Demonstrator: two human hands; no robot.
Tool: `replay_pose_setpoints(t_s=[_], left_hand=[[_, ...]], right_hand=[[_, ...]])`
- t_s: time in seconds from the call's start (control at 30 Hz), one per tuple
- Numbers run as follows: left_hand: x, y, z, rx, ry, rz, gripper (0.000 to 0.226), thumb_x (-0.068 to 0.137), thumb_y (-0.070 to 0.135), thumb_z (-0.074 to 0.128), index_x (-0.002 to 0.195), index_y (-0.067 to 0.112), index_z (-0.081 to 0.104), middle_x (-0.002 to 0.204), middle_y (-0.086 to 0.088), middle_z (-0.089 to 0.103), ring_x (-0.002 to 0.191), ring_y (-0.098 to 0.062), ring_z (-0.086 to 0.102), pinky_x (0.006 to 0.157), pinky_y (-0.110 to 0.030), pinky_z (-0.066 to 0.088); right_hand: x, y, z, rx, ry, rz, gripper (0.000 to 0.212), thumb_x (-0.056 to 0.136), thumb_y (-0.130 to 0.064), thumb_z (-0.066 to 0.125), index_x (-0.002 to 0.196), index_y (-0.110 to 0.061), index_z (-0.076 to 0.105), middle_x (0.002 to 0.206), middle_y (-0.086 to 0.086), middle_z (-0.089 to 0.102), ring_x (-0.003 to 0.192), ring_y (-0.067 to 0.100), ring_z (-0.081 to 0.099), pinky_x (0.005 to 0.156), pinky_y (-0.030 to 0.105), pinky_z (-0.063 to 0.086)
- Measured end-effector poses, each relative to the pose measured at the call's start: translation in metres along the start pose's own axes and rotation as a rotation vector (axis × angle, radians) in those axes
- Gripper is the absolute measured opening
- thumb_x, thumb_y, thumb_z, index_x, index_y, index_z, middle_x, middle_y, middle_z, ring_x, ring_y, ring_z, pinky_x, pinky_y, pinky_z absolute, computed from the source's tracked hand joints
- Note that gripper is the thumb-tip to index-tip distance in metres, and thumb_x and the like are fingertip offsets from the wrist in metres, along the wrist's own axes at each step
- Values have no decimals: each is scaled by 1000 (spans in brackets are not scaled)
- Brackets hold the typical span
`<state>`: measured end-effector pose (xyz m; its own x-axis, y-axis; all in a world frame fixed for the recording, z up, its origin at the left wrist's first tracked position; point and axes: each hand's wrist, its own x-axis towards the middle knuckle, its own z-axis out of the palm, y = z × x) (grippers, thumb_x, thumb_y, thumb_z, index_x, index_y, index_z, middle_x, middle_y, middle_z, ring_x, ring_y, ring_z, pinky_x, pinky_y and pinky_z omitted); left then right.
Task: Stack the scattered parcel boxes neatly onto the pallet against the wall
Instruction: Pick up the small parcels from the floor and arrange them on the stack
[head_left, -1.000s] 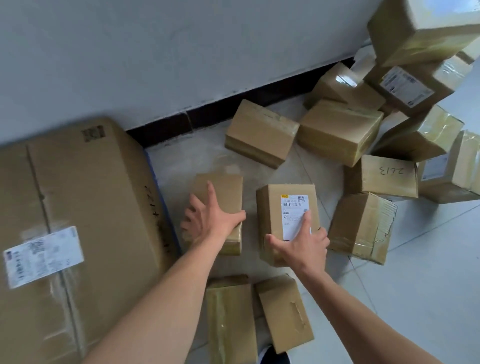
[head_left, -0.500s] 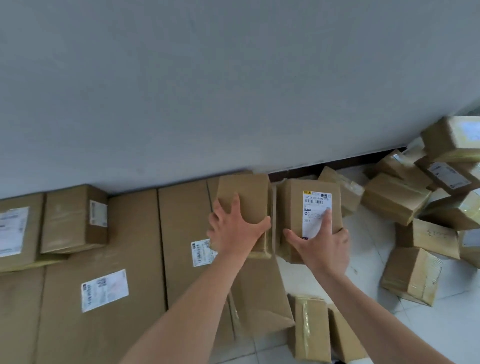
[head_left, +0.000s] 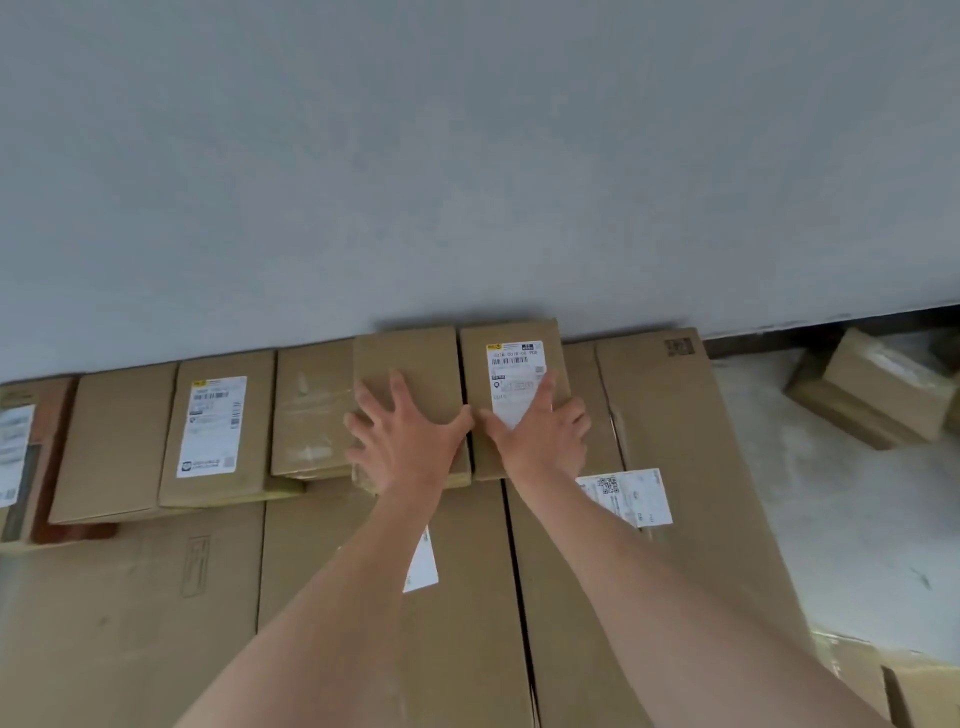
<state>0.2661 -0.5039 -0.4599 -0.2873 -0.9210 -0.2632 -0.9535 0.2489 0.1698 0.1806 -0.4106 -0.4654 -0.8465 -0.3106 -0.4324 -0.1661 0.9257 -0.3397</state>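
1. Head view showed the two small boxes I was placing: a plain brown cardboard parcel box (head_left: 410, 364) under my left hand (head_left: 410, 441) and a brown cardboard parcel box with a white shipping label (head_left: 511, 353) under my right hand (head_left: 540, 441). Both sat side by side, touching, on top of the large flat brown cartons (head_left: 467, 597), their far ends at the grey wall (head_left: 467, 156).
2. My grip was wide: each hand lay spread flat on its box top, fingers fanned, pressing rather than wrapping. Whether the thumbs hooked the near edges, I could not tell.
3. To finish this step well, I judged I should push both boxes flush to the wall and square them with the row of labelled brown boxes (head_left: 208, 431) to the left, closing the gap there before letting go.
4. Pressing evenly mattered, since one-sided pressure could skew a box across the seam between the cartons below.
5. Compared with half a second earlier, the boxes had gone from being carried in the air to resting on the stack, and my view had swung left, so only one loose brown box on the pale floor (head_left: 878, 395) remained in sight.
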Motion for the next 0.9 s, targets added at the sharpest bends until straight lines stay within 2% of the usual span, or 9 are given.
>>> replay_pose_setpoints(t_s=[0.1, 0.17, 0.23, 0.33, 0.5, 0.57, 0.67, 0.83, 0.9], left_hand=[[7, -3, 23, 0, -34, 17, 102, 75, 79, 49, 154, 28, 10, 160, -15, 8, 142, -46, 14, 106, -61, 24], [6, -3, 34, 19, -75, 28, 93, 85, 76, 39, 156, 27, 4, 162, -17, -1, 145, -49, 1, 112, -65, 12], [5, -3, 42, 60, -113, 50, 85, 89, 75, 24, 156, 31, -6, 162, -17, -12, 144, -51, -12, 112, -68, 0], [12, -4, 46, 78, -162, 78, 77, 88, 74, 5, 153, 36, -14, 161, -16, -21, 142, -51, -20, 110, -70, -8], [23, -8, 42, 83, -190, 119, 82, 83, 75, -2, 155, 36, -9, 161, -16, -22, 144, -41, -25, 110, -69, -12], [13, 5, 38, 91, -166, 190, 82, 83, 75, -4, 155, 36, -5, 162, -17, -17, 146, -36, -23, 110, -68, -12], [-34, 56, 34, 59, -184, 317, 76, 88, 72, 0, 155, 37, -7, 163, -18, -10, 148, -34, -18, 112, -64, -12], [-138, 186, 55, 116, -286, 629, 76, 91, 69, -2, 156, 30, -4, 163, -13, -13, 148, -33, -18, 114, -66, -9], [-184, 246, 73, 73, -328, 659, 72, 94, 68, 10, 156, 33, -3, 164, -10, -10, 150, -30, -15, 112, -67, -6]], right_hand=[[11, 4, 20, -30, 7, -97, 104, 79, -79, 48, 155, -27, 0, 155, 32, 6, 143, 44, 13, 116, 52, 16], [14, 12, 29, -62, 6, -160, 95, 83, -75, 44, 155, -30, 1, 157, 30, -8, 146, 44, -1, 118, 53, 7], [15, 17, 34, -62, 21, -185, 92, 85, -75, 41, 155, -31, 0, 157, 29, -13, 146, 43, -6, 118, 53, 4], [14, 19, 34, -58, -7, -190, 91, 86, -74, 40, 154, -33, -4, 157, 27, -20, 146, 41, -13, 118, 51, 0], [5, 46, 3, 85, -120, -317, 78, 93, -64, 32, 155, -31, -3, 158, 15, -26, 146, 32, -23, 117, 45, -6], [3, 77, -21, 58, -103, -347, 71, 97, -56, 32, 155, -28, 2, 159, 16, -22, 146, 33, -21, 116, 44, -7], [10, 146, -64, 54, -95, -236, 66, 100, -49, 32, 155, -25, 5, 161, 17, -16, 147, 34, -18, 119, 46, -2], [25, 299, -151, 11, -5, -12, 63, 102, -41, 35, 155, -21, 10, 161, 21, -9, 148, 38, -11, 121, 49, 3], [24, 370, -183, -5, 42, 83, 64, 101, -44, 35, 156, -22, 9, 162, 20, -7, 148, 37, -9, 121, 49, 6]])
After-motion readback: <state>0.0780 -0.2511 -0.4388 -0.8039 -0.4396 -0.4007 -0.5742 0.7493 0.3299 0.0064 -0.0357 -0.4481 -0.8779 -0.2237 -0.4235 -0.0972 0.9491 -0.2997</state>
